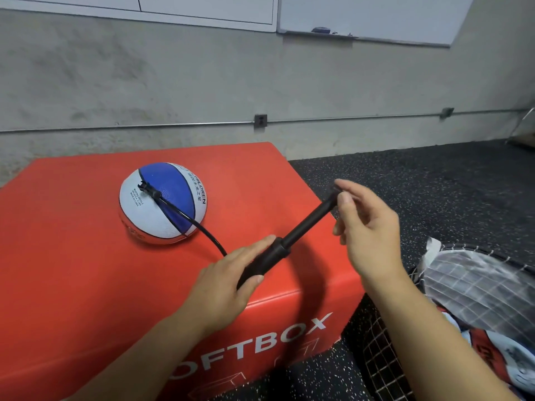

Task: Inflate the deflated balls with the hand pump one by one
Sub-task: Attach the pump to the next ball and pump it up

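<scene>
A partly flat blue, white and red ball point(163, 202) lies on the red soft box point(72, 256). A black hose point(199, 227) runs from the ball's valve to the black hand pump point(278, 250). My left hand point(228, 279) holds the pump's barrel down on the box, thumb under it and fingers along it. The pump's rod point(311, 224) is drawn out up and to the right. My right hand point(367, 227) pinches the handle at the rod's far end with thumb and forefinger; the other fingers are loosely curled.
The red box has white lettering on its front face point(260, 342) and stands on dark speckled flooring point(419, 180). At the lower right is a mesh bag point(477, 290) holding more balls. A concrete wall with a conduit point(173, 124) runs behind.
</scene>
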`<state>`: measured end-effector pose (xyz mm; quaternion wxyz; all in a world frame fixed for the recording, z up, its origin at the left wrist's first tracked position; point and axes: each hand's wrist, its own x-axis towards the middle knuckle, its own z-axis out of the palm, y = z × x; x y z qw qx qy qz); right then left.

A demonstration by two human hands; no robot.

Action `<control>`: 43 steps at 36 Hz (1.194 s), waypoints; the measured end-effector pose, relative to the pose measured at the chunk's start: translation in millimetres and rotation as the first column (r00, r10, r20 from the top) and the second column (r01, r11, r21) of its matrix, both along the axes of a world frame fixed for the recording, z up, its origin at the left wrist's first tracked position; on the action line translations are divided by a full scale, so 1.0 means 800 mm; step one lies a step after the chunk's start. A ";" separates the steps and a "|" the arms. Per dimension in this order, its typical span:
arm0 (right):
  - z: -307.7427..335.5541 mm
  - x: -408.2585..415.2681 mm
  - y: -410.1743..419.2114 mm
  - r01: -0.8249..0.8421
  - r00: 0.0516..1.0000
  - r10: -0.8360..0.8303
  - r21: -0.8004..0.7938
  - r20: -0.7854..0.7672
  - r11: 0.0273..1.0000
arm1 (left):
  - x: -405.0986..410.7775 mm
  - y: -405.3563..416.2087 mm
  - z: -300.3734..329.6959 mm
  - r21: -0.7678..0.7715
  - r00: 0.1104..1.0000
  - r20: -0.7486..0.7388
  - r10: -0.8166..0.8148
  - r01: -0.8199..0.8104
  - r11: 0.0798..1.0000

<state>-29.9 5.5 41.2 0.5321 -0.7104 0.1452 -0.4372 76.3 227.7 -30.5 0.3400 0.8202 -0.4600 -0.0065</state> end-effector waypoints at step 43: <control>-0.040 0.026 0.053 -0.157 0.974 0.131 -0.135 -0.184 0.978 | 0.010 0.005 -0.007 -0.075 0.994 -0.108 0.018 -0.026 0.997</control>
